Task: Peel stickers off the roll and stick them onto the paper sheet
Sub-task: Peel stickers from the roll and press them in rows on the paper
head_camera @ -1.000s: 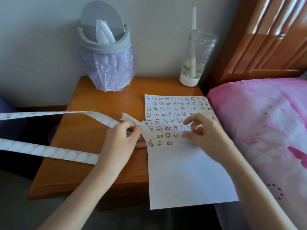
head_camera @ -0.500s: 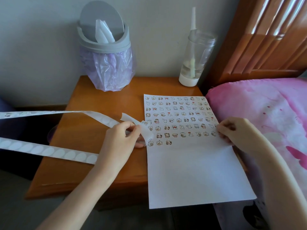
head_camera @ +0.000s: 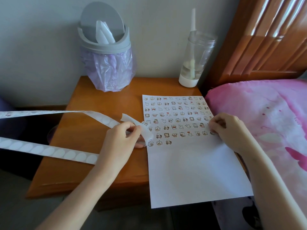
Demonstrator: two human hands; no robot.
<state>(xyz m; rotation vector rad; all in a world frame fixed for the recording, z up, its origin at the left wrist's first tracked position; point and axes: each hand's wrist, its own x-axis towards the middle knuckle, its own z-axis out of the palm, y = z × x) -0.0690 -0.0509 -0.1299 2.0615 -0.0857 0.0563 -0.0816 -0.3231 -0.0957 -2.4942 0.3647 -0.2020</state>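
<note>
A white paper sheet (head_camera: 191,171) lies on the right side of the wooden nightstand (head_camera: 99,100), its near end hanging over the front edge. Rows of small cartoon stickers (head_camera: 176,117) cover its far half. My left hand (head_camera: 119,140) pinches the white sticker strip (head_camera: 49,151) beside the sheet's left edge, where the strip folds and a loose end (head_camera: 127,117) curls up. Both runs of the strip trail off to the left. My right hand (head_camera: 227,128) sits at the sheet's right edge, its curled fingers holding the paper near the lower sticker rows.
A grey swing-lid bin (head_camera: 106,47) with a purple liner stands at the back left of the nightstand. A clear bottle (head_camera: 196,58) with a white base is at the back right. A pink bed (head_camera: 265,123) and wooden headboard (head_camera: 269,39) border the right side.
My right hand left the middle of the sticker rows and went to the sheet's right edge. The sheet's near end swung a little to the right. My left hand stayed put.
</note>
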